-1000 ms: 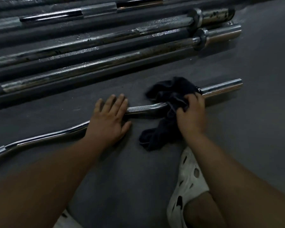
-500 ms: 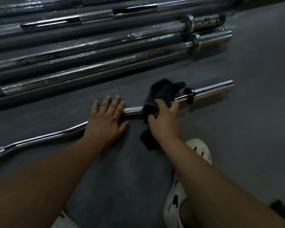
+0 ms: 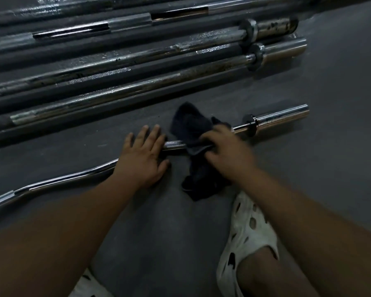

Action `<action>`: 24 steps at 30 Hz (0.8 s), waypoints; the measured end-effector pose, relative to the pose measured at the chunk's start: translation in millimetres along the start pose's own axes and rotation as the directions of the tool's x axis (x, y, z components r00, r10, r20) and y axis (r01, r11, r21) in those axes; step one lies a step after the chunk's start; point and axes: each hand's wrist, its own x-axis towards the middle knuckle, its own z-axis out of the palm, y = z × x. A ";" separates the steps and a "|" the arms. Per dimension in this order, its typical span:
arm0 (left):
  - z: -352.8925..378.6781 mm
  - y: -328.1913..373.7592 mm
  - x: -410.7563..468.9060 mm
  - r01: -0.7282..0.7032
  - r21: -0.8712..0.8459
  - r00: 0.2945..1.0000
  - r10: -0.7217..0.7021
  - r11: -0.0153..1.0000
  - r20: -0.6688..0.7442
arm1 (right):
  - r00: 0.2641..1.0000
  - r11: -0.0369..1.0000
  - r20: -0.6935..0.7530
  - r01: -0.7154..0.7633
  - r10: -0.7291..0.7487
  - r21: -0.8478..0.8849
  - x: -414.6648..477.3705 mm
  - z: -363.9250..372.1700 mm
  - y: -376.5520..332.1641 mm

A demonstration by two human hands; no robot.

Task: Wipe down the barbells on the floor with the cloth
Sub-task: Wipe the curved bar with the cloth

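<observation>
Wiping the bent barbell (image 3: 58,181) is the step we judge to be in hand. The dark cloth (image 3: 193,129) is bunched over the bar's knurled shaft, partly under the right hand (image 3: 227,153), and a loose tail drops to the floor (image 3: 330,168) on the near side of that hand. The right hand's fingers curl down onto the cloth and clamp it around the bar; it is slightly blurred. The left hand (image 3: 144,159) lies flat just beside the cloth, fingers straight, pressing the same bar down and gripping nothing.

Outward of the right hand, the collar (image 3: 250,124) and chrome sleeve (image 3: 283,115) lie uncovered. Outward of the left hand, the wavy shaft runs to the frame edge. Beyond both hands, across a strip of floor, several straight barbells (image 3: 137,86) lie side by side, spotted and dull.

Progress, as we judge it: early. One bar is under the cloth, and only a short stretch of it is covered. We cannot tell if the sleeve or the wavy part is done. The straight bars look unwiped.

No brand, label or writing is readable. A white perforated shoe (image 3: 248,232) sits below the right forearm.
</observation>
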 end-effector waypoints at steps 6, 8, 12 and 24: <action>3.6 -0.8 2.1 -0.010 0.018 1.000 0.009 1.000 0.010 | 0.880 0.902 -0.198 -0.412 0.431 0.130 -11.1 48.6 -53.5; 0.1 -2.5 1.5 -0.009 -0.004 0.999 0.009 1.000 0.031 | 0.977 0.977 -0.090 -0.182 0.192 0.109 -18.8 57.9 -79.3; -3.1 -1.7 1.1 -0.015 -0.018 0.999 0.016 1.000 0.046 | 0.989 0.995 -0.136 -0.047 0.059 0.087 -0.8 13.9 -7.1; -9.9 -1.4 0.3 0.010 -0.090 0.995 0.000 0.996 0.103 | 0.996 0.990 -0.085 0.030 -0.018 0.137 -5.5 15.3 -35.2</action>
